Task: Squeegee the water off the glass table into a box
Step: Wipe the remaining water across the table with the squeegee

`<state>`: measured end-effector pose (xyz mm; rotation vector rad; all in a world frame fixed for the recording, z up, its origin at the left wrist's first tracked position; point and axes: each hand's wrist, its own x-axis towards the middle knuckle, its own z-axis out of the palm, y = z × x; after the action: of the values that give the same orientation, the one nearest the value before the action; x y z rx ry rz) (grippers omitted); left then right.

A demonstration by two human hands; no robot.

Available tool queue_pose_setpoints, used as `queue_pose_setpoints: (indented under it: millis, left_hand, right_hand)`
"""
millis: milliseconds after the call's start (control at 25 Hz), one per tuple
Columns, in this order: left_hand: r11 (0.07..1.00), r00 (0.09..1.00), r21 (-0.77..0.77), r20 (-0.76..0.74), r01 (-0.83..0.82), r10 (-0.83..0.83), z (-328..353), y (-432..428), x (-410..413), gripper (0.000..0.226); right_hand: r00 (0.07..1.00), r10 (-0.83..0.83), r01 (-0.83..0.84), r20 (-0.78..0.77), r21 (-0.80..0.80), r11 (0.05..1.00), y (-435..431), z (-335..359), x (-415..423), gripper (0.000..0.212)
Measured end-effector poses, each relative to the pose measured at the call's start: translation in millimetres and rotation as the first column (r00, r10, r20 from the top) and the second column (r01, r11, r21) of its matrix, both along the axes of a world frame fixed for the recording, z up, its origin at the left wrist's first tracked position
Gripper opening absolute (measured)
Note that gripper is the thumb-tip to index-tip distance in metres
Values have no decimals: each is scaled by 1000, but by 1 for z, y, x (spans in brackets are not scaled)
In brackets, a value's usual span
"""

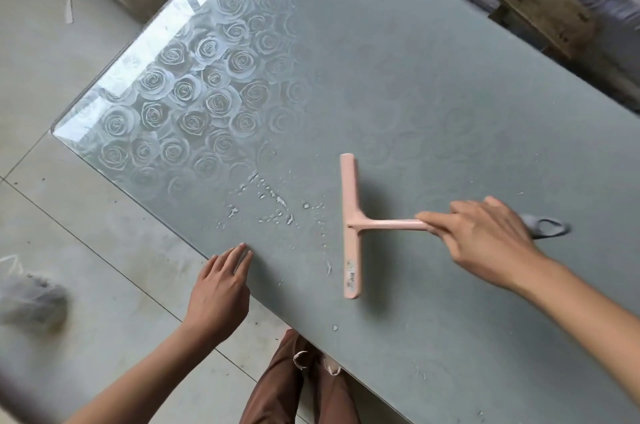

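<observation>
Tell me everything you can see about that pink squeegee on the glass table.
The squeegee is pale pink, plastic by its look, and T-shaped: a long straight head with a thin handle joined at its middle. A worn sticker sits near the head's near end. The right hand grips the handle, and a grey looped end shows beyond the hand. The head lies on or just above the table, with water drops to its left.

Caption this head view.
Right hand holds a pink squeegee beside water droplets on the glass table; left hand at its edge.
</observation>
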<state>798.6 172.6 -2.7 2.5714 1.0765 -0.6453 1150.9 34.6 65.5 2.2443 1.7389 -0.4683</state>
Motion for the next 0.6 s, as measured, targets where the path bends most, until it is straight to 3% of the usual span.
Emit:
queue_pose_setpoints:
  millis: [120, 200, 320, 600]
  left_hand:
    - [999, 1000, -42, 20, -13, 14, 0, 5, -3, 56]
    - [994, 998, -99, 38, -35, 39, -1, 11, -5, 54]
    - [982, 993, -164, 57, -93, 103, 0, 17, -4, 51]
    - [988, 990, -134, 114, -74, 89, 36, 22, 37, 52]
  right_hand:
    - [995, -26, 39, 100, -122, 992, -9, 9, -1, 30]
    - [998, -54, 52, -8, -159, 986, 8, -3, -37, 31]
    - [995, -47, 36, -83, -130, 991, 30, -12, -81, 28]
    - [980, -191, 196, 65, -97, 976, -24, 59, -39, 29]
